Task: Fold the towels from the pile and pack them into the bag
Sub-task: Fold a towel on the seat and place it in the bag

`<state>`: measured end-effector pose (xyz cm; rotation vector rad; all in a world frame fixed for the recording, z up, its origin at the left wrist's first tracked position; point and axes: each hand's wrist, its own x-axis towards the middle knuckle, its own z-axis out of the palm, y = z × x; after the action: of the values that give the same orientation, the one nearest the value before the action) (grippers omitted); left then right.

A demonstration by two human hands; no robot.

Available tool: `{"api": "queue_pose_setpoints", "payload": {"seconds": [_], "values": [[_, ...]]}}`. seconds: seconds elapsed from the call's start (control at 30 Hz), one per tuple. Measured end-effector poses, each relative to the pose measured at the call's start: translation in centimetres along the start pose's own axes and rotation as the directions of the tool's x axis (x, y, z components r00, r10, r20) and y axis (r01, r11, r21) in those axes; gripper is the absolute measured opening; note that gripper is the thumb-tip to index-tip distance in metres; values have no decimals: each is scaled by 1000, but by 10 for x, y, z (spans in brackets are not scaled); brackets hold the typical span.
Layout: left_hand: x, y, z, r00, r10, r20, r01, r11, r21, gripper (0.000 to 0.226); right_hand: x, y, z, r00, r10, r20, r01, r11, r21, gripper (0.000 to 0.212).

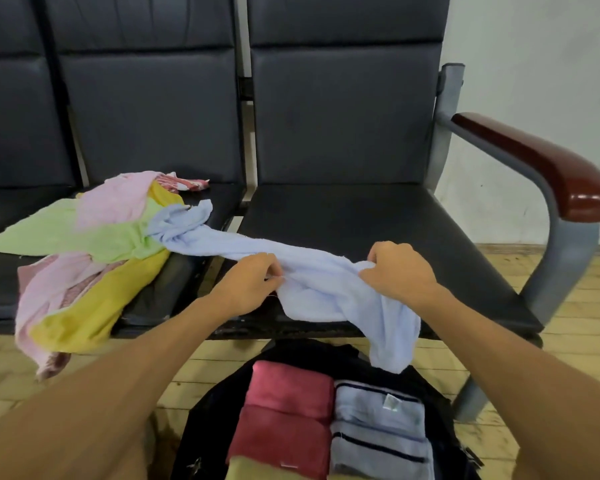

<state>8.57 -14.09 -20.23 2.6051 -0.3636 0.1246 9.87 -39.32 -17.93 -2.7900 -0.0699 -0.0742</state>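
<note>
A pile of towels [94, 244] lies on the middle seat [227, 199] of a row, its near side spilling over the seat front toward the floor [568, 306]. One loose towel [326, 296] stretches from the pile rightward across the front of the right-hand seat [378, 220], its end hanging above the bag [201, 427]. The left grip [246, 285] and right grip [399, 271] sit side by side on that towel. The bag lies open on the floor before the seats, a left stack [288, 410] and a right stack [378, 427] of folded towels inside. An armrest [534, 168] closes the row's right end, the wall [534, 46] behind it.
</note>
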Motion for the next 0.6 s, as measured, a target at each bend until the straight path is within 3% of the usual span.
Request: {"api": "queue_pose_setpoints", "payload": {"seconds": [0.13, 0.27, 0.37, 0.6], "values": [[-14, 20, -3, 990, 132, 47, -122, 978, -172, 9, -1, -8, 9, 959, -283, -23, 284, 958, 41, 41], [-29, 27, -5, 951, 263, 165, -216, 941, -260, 5, -1, -25, 24, 859, -498, 121, 496, 867, 49, 34], [-33, 21, -3, 919, 313, 240, -267, 941, -206, 11, 0, -31, 33, 870, -453, 194, 464, 886, -11, 35], [-35, 5, -16, 956, 215, 198, -199, 975, -99, 8, 4, -35, 29, 938, -332, 97, 317, 938, 141, 24]]}}
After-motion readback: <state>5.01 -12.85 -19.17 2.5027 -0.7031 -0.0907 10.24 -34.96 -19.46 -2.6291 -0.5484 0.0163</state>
